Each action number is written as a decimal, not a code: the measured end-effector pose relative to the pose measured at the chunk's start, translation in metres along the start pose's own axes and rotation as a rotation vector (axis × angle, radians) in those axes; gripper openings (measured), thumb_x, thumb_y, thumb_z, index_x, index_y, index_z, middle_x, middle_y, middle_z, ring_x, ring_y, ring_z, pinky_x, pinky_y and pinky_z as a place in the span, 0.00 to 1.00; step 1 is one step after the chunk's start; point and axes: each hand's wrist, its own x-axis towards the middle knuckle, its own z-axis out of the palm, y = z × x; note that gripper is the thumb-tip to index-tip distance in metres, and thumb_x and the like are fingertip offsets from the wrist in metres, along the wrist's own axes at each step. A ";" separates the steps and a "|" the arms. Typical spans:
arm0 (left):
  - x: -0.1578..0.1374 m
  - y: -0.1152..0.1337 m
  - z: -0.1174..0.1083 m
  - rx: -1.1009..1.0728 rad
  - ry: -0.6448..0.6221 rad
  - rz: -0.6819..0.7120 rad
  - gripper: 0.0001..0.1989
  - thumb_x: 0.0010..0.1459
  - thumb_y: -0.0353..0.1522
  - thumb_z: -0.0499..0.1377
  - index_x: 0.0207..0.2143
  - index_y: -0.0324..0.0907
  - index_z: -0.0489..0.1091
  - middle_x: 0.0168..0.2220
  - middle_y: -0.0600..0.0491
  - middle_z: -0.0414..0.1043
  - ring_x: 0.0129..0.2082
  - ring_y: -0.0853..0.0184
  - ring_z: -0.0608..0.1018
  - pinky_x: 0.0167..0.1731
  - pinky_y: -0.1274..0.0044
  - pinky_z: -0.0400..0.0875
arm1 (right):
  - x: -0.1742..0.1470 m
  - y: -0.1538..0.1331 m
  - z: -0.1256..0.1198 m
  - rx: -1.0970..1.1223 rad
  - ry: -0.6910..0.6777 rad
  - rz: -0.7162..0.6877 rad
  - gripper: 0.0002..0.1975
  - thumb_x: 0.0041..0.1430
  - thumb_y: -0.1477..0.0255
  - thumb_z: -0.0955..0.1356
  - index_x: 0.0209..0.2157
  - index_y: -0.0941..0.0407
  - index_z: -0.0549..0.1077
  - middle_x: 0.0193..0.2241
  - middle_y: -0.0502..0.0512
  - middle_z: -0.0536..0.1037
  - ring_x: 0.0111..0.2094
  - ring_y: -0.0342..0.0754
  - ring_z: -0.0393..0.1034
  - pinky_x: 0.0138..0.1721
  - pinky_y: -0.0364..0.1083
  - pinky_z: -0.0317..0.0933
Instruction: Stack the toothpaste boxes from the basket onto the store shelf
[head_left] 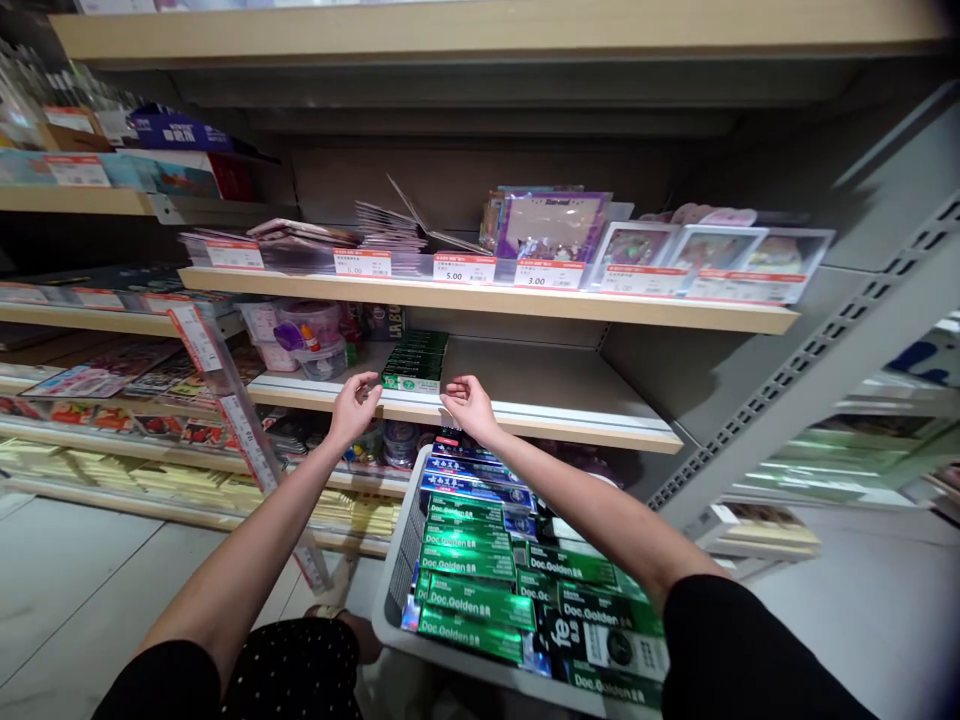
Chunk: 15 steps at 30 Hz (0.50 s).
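On the lower shelf [555,390], a row of green toothpaste boxes [415,355] runs back from the front edge, with a paler green and white box end [411,384] at its front. My left hand [357,405] is just left of the front box, its fingers loosely bent and the thumb apart. To the right of the same box is my right hand [470,406], also with bent, parted fingers. Neither hand holds anything; whether fingertips touch the box sides I cannot tell. Below my right arm, a grey basket [390,600] carries many green Doc.Golden boxes [465,567] and several blue boxes [480,487].
Plastic tubs [311,335] stand left of the row. Overhead, a shelf edge [480,294] with price tags holds flat packets [386,235] and card sets [551,225]. A slotted grey upright [795,390] rises at right. Magazines [105,368] lie on shelves at left.
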 end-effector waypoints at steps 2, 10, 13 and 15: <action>-0.025 0.017 -0.006 0.088 -0.046 0.092 0.15 0.57 0.38 0.57 0.45 0.42 0.71 0.52 0.46 0.71 0.56 0.59 0.71 0.57 0.68 0.63 | -0.020 -0.011 -0.017 -0.011 -0.068 -0.037 0.19 0.50 0.69 0.71 0.43 0.56 0.66 0.39 0.54 0.76 0.40 0.45 0.74 0.44 0.46 0.70; -0.118 0.070 -0.010 0.158 -0.548 0.218 0.12 0.59 0.35 0.56 0.44 0.47 0.74 0.51 0.49 0.73 0.54 0.59 0.73 0.56 0.68 0.66 | -0.105 -0.057 -0.092 -0.294 -0.560 -0.098 0.12 0.52 0.72 0.71 0.40 0.55 0.76 0.38 0.53 0.79 0.39 0.48 0.74 0.43 0.48 0.68; -0.145 0.079 -0.010 0.154 -0.710 0.243 0.14 0.60 0.36 0.56 0.48 0.51 0.74 0.51 0.51 0.73 0.55 0.60 0.72 0.56 0.68 0.65 | -0.126 -0.064 -0.112 -0.379 -0.728 -0.144 0.14 0.49 0.70 0.73 0.40 0.52 0.78 0.39 0.51 0.80 0.40 0.49 0.75 0.43 0.47 0.67; -0.159 0.083 -0.011 0.183 -0.780 0.242 0.15 0.61 0.37 0.56 0.49 0.53 0.74 0.54 0.52 0.71 0.57 0.59 0.71 0.57 0.68 0.64 | -0.136 -0.065 -0.120 -0.391 -0.841 -0.104 0.16 0.47 0.69 0.75 0.41 0.51 0.79 0.40 0.50 0.81 0.40 0.50 0.76 0.44 0.46 0.67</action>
